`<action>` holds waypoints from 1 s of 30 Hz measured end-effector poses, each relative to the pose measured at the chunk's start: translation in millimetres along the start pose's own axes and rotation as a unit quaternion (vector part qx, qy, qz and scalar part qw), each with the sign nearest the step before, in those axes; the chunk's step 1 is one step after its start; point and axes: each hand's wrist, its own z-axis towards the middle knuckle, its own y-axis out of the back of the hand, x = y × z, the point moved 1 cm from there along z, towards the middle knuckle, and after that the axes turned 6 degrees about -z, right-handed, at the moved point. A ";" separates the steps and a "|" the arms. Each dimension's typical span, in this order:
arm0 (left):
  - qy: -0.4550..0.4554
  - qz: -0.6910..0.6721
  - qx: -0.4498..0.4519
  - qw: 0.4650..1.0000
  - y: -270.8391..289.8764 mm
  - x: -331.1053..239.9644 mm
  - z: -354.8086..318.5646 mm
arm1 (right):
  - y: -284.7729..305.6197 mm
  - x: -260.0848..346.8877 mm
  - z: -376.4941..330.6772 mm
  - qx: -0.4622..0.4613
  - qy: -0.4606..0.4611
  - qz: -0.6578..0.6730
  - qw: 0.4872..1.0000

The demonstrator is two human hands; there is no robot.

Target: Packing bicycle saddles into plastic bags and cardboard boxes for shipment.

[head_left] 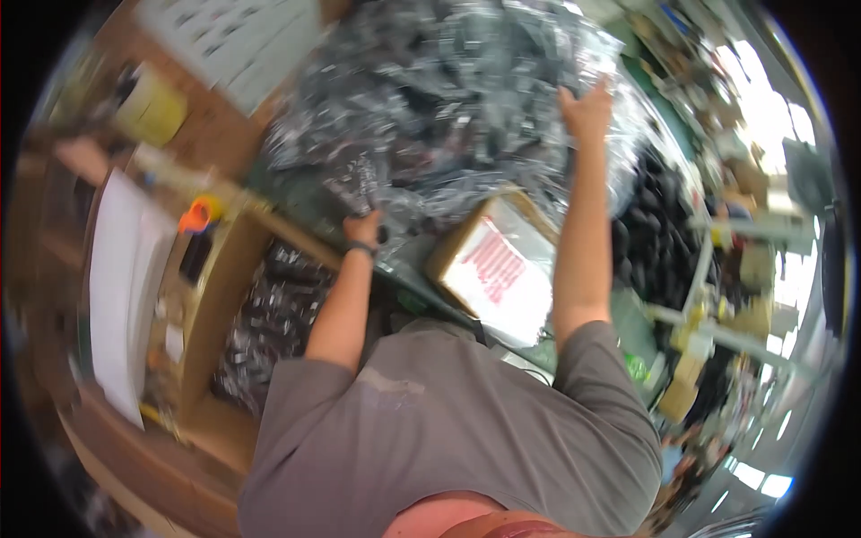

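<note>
A large heap of clear plastic packets with dark contents [430,99] covers the far part of the green table. My left hand [361,229], with a dark band at the wrist, is closed at the near left edge of the heap on a plastic packet [357,179]; motion blur hides its finger detail. Farther off, my right hand [588,109] lies against the heap's right side with thumb and fingers apart. Between my arms stands a tilted cardboard box [444,260] with a white sheet with red print [498,269] on it.
To my left, an open carton [211,332] holds more plastic packets [273,314]. Beside it are an orange tape dispenser [199,215] and a white sheet [126,287]. A yellow roll [154,106] stands far left. Black items [662,224] pile up right of the heap.
</note>
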 end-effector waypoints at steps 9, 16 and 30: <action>0.153 -0.142 -0.130 0.969 -75.8 -1.0 -48.7 | -98.3 -64.9 29.1 0.210 -0.106 0.401 0.886; 0.203 -0.405 0.257 0.854 5.9 -74.4 -221.8 | -45.5 -96.4 -14.2 0.273 -0.301 0.565 0.718; -0.030 -0.213 -0.006 0.977 11.6 -92.3 -113.7 | -103.8 213.6 -296.5 0.456 0.147 0.274 0.834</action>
